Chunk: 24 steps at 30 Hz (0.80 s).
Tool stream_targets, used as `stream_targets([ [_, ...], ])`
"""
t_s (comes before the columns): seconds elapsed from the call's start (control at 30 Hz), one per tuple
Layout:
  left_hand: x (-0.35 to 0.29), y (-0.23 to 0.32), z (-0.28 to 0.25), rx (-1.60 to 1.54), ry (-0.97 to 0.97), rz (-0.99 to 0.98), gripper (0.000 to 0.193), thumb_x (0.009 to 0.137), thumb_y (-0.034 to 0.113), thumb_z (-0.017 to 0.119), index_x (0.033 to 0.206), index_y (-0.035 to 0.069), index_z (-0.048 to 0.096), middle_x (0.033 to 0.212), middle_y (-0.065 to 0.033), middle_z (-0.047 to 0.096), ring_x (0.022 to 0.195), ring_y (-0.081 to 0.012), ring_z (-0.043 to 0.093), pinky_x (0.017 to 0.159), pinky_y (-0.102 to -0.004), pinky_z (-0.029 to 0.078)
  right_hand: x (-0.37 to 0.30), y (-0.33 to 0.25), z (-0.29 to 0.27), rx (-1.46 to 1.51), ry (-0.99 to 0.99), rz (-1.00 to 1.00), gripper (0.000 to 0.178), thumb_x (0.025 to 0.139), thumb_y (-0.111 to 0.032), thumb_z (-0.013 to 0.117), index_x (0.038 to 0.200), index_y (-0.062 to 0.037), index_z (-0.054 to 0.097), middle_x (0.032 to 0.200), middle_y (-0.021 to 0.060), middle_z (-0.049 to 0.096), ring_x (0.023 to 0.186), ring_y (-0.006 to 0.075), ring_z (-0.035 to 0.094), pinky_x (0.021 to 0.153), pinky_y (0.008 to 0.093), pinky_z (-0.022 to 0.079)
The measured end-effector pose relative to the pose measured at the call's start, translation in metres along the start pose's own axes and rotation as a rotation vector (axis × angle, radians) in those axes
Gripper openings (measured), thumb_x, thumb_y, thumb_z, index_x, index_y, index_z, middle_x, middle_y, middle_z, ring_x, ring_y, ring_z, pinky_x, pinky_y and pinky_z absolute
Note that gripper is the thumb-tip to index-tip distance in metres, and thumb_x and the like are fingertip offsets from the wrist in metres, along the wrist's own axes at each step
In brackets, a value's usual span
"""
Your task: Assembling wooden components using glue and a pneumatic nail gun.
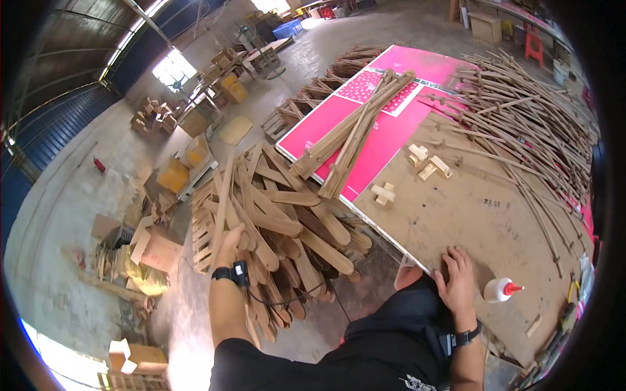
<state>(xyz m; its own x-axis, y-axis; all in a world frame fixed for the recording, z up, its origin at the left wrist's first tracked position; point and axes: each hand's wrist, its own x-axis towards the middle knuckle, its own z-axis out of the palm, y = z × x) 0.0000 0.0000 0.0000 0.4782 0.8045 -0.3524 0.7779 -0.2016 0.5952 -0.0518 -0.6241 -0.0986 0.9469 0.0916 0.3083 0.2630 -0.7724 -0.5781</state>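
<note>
At the left, my left hand (229, 242) reaches into a big heap of wooden slats (280, 225) with rounded ends, piled beside the table. Its fingers are curled around one long wooden slat (223, 202), partly hidden by the hand. My right hand (456, 277) lies on the near edge of the brown tabletop board (450, 215), fingers spread and holding nothing. Just right of it stands a white glue bottle (497, 290) with a red tip. Farther up the board sit small pale wooden cross-shaped pieces (383, 193), (427, 163).
Long wooden strips (358, 133) lie across the pink sheet (417, 68) and overhang the table's left edge. Many thin sticks (521, 117) are heaped along the far right. Cardboard boxes (156, 244) stand by the left wall. A red stool (533, 45) is in the background.
</note>
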Motion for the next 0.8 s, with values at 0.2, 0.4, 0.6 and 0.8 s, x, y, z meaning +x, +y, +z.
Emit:
stream_targets([
  [0.2,-0.009,-0.002,-0.011,-0.432,0.070,0.199,0.050,0.083,0.021,0.079,0.119,-0.012,0.071,0.109,-0.0171,0.075,0.092,-0.0256,0.072,0.077,-0.0380,0.056,-0.001,-0.004,-0.001,0.000,-0.003,-0.027,0.042,0.087,-0.017,0.079,0.124,-0.0003,0.068,0.144,0.0194,0.061,0.142,0.0434,0.050,0.118,0.0527,0.042],
  [0.4,-0.072,0.019,0.018,-0.464,0.106,0.503,0.045,0.083,0.014,0.079,0.119,-0.011,0.068,0.107,-0.0180,0.074,0.094,-0.0272,0.071,0.083,-0.0387,0.056,-0.003,-0.002,-0.002,-0.028,0.028,-0.064,0.040,0.086,-0.015,0.078,0.122,-0.0010,0.068,0.140,0.0205,0.062,0.139,0.0441,0.052,0.117,0.0537,0.043],
  [0.6,-0.166,0.042,0.097,-0.483,0.269,0.851,0.074,0.084,0.009,0.080,0.147,-0.008,0.044,0.133,-0.0182,0.059,0.119,-0.0260,0.060,0.103,-0.0380,0.049,-0.009,-0.043,-0.033,0.221,0.077,-0.166,0.041,0.083,-0.010,0.080,0.121,-0.0029,0.068,0.135,0.0199,0.065,0.122,0.0423,0.064,0.102,0.0489,0.054],
  [0.8,-0.286,0.075,0.190,-0.800,-0.442,1.063,0.078,0.078,0.004,0.080,0.145,-0.001,0.042,0.124,-0.0102,0.057,0.112,-0.0191,0.059,0.098,-0.0361,0.051,0.008,-0.110,-0.106,0.343,0.160,-0.296,0.063,0.084,-0.018,0.085,0.140,-0.0018,0.060,0.142,0.0223,0.062,0.126,0.0429,0.063,0.105,0.0481,0.053],
])
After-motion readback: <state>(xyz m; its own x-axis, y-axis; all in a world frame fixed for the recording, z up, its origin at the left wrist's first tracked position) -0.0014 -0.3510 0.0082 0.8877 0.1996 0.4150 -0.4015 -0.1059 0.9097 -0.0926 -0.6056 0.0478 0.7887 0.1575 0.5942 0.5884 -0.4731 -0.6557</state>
